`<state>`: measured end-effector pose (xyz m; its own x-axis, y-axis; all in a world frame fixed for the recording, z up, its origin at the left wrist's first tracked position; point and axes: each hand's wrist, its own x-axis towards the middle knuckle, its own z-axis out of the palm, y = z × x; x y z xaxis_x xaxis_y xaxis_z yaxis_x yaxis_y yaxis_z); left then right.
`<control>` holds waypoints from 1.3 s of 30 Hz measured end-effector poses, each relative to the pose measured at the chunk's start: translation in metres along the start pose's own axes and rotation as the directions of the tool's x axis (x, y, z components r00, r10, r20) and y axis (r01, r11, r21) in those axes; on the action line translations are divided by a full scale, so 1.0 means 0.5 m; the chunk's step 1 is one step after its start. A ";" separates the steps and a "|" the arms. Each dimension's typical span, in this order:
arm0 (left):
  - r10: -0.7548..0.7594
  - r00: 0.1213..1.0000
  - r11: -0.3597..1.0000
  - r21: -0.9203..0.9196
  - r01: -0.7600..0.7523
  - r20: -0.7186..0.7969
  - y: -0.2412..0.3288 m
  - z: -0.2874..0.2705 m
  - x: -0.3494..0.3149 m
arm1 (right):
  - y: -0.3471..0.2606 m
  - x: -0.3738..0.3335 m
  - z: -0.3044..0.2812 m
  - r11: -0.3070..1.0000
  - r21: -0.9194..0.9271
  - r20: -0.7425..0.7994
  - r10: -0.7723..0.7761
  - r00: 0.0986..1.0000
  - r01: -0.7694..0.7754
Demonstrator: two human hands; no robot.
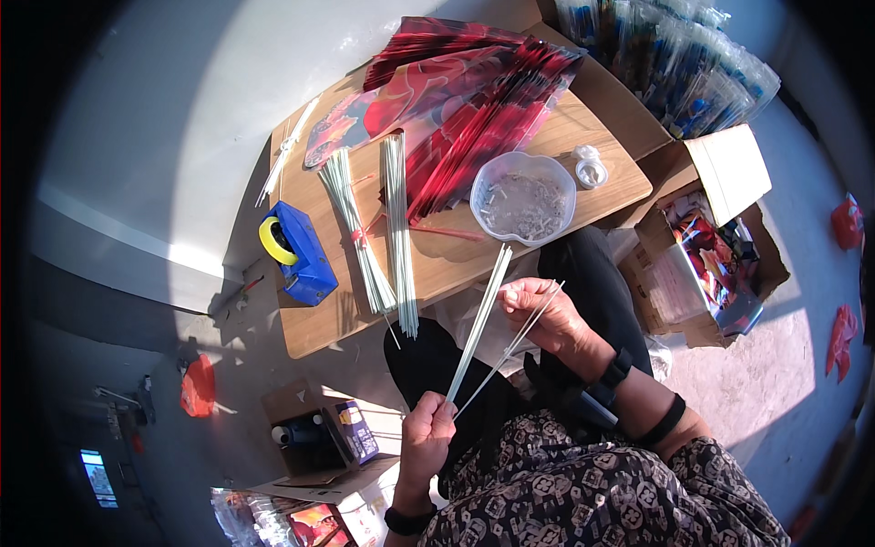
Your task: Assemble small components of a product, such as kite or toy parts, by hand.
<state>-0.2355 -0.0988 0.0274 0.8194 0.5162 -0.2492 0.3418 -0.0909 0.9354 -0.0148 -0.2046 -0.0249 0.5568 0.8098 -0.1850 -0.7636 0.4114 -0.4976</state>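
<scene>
My left hand [427,438] is closed round the lower ends of a few thin pale sticks [480,324], which slant up and away over my lap. A couple of these sticks [519,345] splay off to the right and pass across my right hand [551,319]. Its fingers are curled, with thumb and forefinger pinched together beside the main bunch. On the wooden table lie two bundles of similar sticks: a left bundle [357,237] tied with a red band, and a right bundle [398,232] standing out over the near edge.
On the table [310,333] are a blue tape dispenser [305,251], red patterned fan-folded sheets [474,118], a clear plastic bowl [524,196] of small bits and a small round container [591,171]. Cardboard boxes stand right [674,283] and lower left [301,401]; plastic-wrapped packs [693,82] lie behind.
</scene>
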 end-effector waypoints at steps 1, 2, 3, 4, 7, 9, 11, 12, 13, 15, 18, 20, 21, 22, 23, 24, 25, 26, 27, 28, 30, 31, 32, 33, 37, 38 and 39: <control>-0.012 1.000 1.000 0.005 0.012 0.002 -0.001 0.000 0.000 | -0.009 -0.003 0.015 1.000 -0.027 0.012 0.010 1.000 -0.010; -0.025 1.000 1.000 0.011 0.025 0.004 -0.001 -0.001 0.000 | -0.007 -0.002 0.017 1.000 -0.027 0.013 0.012 1.000 -0.012; -0.024 1.000 1.000 0.011 0.024 0.006 -0.001 0.000 0.000 | -0.008 -0.002 0.018 0.999 -0.046 0.017 -0.013 1.000 0.014; -0.023 1.000 1.000 0.012 0.023 0.010 -0.001 0.001 0.001 | -0.008 -0.002 0.019 0.997 -0.064 0.022 -0.038 0.999 0.040; -0.061 0.998 0.998 -0.013 0.061 0.007 0.011 0.005 0.002 | -0.008 -0.005 0.024 0.988 -0.128 -0.027 -0.090 0.996 0.086; -0.100 0.995 0.994 -0.037 0.100 -0.002 0.021 0.006 0.001 | -0.008 -0.006 0.022 0.986 -0.139 -0.044 -0.099 0.994 0.092; -0.066 0.996 0.996 -0.062 0.062 -0.064 0.026 0.006 0.000 | -0.007 -0.006 0.019 0.984 -0.150 -0.059 -0.108 0.992 0.098; -0.066 0.996 0.996 -0.062 0.062 -0.065 0.023 0.006 0.000 | -0.006 -0.006 0.018 0.983 -0.154 -0.060 -0.108 0.992 0.098; -0.030 0.997 0.998 -0.064 0.026 -0.068 0.016 0.006 0.001 | -0.005 -0.006 0.017 0.982 -0.159 -0.060 -0.108 0.992 0.097; 0.006 0.997 0.998 -0.065 -0.011 -0.072 0.007 0.005 0.001 | -0.002 -0.005 0.014 0.978 -0.181 -0.059 -0.116 0.992 0.104; 0.017 0.998 0.998 -0.059 -0.020 -0.053 0.003 0.001 0.000 | -0.003 -0.005 0.018 0.988 -0.134 -0.111 -0.087 0.990 0.072; 0.001 0.999 1.000 -0.023 -0.002 -0.047 0.001 -0.003 0.000 | -0.006 -0.001 0.016 0.997 -0.063 -0.162 -0.046 0.986 0.036; 0.001 0.999 1.000 -0.023 -0.002 -0.047 0.000 -0.004 -0.001 | -0.011 0.001 0.010 0.999 0.048 -0.128 -0.008 0.992 0.014; -0.005 0.999 1.000 -0.013 0.005 -0.048 0.000 -0.006 -0.001 | -0.014 0.004 0.004 0.988 0.156 -0.090 0.027 0.996 -0.012; -0.012 0.999 1.000 -0.003 0.012 -0.048 0.000 -0.006 -0.002 | -0.012 0.008 -0.003 0.971 0.237 -0.062 0.026 0.998 -0.011; -0.012 0.999 1.000 -0.003 0.012 -0.047 0.000 -0.006 -0.002 | -0.010 0.010 -0.012 0.971 0.238 -0.063 0.025 0.998 -0.010; -0.016 0.999 1.000 -0.018 0.015 -0.045 0.000 -0.005 -0.003 | -0.010 0.012 -0.021 0.948 0.317 -0.020 0.022 1.000 -0.014; -0.020 0.999 0.999 -0.033 0.019 -0.043 0.001 -0.004 -0.003 | -0.010 0.013 -0.027 0.919 0.394 0.022 0.014 1.000 -0.021; -0.021 0.999 0.999 -0.033 0.020 -0.043 0.003 -0.004 -0.003 | -0.008 0.013 -0.028 0.919 0.394 0.022 0.014 1.000 -0.022; -0.021 0.999 1.000 -0.013 0.020 -0.040 0.007 -0.005 -0.003 | -0.007 0.013 -0.028 0.902 0.432 0.004 0.003 1.000 -0.005; -0.020 0.999 1.000 0.007 0.020 -0.036 0.012 -0.005 -0.003 | -0.005 0.014 -0.033 0.883 0.470 -0.015 -0.008 1.000 0.014; -0.015 0.999 1.000 0.014 0.015 -0.032 0.013 -0.005 -0.002 | -0.005 0.015 -0.039 0.860 0.509 0.028 -0.028 0.999 0.010; -0.009 1.000 1.000 0.022 0.010 -0.027 0.014 -0.005 -0.002 | -0.006 0.016 -0.043 0.837 0.548 0.070 -0.049 0.996 0.003; -0.010 1.000 1.000 0.022 0.011 -0.027 0.014 -0.005 -0.002 | -0.007 0.016 -0.040 0.836 0.548 0.070 -0.048 0.996 0.002; -0.001 1.000 1.000 0.015 0.001 -0.001 0.013 -0.005 -0.002 | -0.015 0.013 -0.029 0.829 0.558 -0.005 -0.036 0.999 0.033; -0.012 1.000 1.000 0.006 0.012 0.009 0.012 -0.005 -0.002 | -0.015 0.013 -0.029 0.822 0.569 -0.028 -0.016 0.999 0.029; -0.012 1.000 1.000 0.006 0.012 0.010 0.011 -0.004 -0.001 | -0.015 0.013 -0.030 0.822 0.569 -0.029 -0.017 0.999 0.031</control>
<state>-0.2350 -0.0980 0.0333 0.8199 0.5083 -0.2633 0.3544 -0.0895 0.9308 -0.0007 -0.2088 -0.0349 0.5791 0.7902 -0.2005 -0.7965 0.6009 0.0680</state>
